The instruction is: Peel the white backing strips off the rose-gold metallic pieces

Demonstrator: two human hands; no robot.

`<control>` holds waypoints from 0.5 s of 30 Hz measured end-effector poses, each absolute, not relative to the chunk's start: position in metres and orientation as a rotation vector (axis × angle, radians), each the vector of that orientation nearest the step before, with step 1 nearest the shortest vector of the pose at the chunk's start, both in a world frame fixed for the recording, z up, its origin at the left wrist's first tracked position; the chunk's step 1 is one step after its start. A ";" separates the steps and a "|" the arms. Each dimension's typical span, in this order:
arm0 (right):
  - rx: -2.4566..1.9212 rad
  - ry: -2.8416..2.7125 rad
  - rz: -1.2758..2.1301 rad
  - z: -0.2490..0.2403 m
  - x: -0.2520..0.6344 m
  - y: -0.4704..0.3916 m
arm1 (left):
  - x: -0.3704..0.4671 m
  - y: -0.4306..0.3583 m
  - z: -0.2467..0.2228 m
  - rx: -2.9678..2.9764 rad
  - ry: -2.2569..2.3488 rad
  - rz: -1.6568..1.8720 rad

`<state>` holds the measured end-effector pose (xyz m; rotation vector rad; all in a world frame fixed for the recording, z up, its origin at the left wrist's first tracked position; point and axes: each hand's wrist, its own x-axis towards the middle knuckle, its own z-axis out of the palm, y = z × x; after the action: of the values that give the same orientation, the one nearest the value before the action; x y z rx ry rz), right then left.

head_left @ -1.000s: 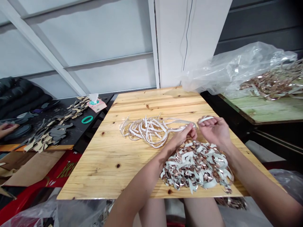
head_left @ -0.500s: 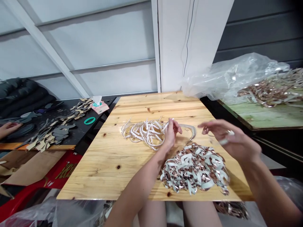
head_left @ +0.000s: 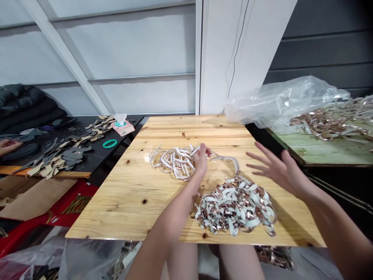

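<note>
My left hand (head_left: 202, 157) is at the right end of a loose heap of long white, shiny-edged strips (head_left: 176, 163). Its fingers are curled, and one white strip runs from the heap into them. To the right, my right hand (head_left: 275, 169) hovers above the wooden table with fingers spread and nothing in it. Between the two hands lie a few curved pale strips (head_left: 234, 165). Closer to me sits a dense pile of short curled strips (head_left: 236, 206), pale on one side and shiny copper on the other.
The wooden table (head_left: 116, 210) has a front edge just above my legs. On the left, a black table (head_left: 99, 155) bears cut scraps, a green ring (head_left: 110, 144) and a tissue pack (head_left: 124, 127), with another person's hand (head_left: 10, 147). Plastic sheeting (head_left: 291, 97) and more strips (head_left: 329, 122) lie at right.
My right hand has opened from bent fingers to a wide spread. My left hand has shifted slightly left, still at the strip heap. The view has moved a little.
</note>
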<state>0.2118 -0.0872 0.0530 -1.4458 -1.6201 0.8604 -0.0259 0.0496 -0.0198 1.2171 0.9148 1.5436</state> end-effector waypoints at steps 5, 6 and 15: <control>-1.817 -1.666 0.522 0.011 0.184 -0.019 | -0.028 0.047 -0.019 1.369 0.854 1.436; -1.824 -1.724 0.507 0.004 0.179 -0.011 | -0.028 0.045 -0.020 1.407 0.875 1.397; -1.726 -1.339 0.475 -0.015 0.221 -0.009 | -0.030 0.030 -0.020 1.815 0.988 1.206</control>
<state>0.2210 -0.0087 -0.0155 -1.7262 -1.3392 0.4754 -0.0300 0.0305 -0.0199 1.8146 0.9876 1.2060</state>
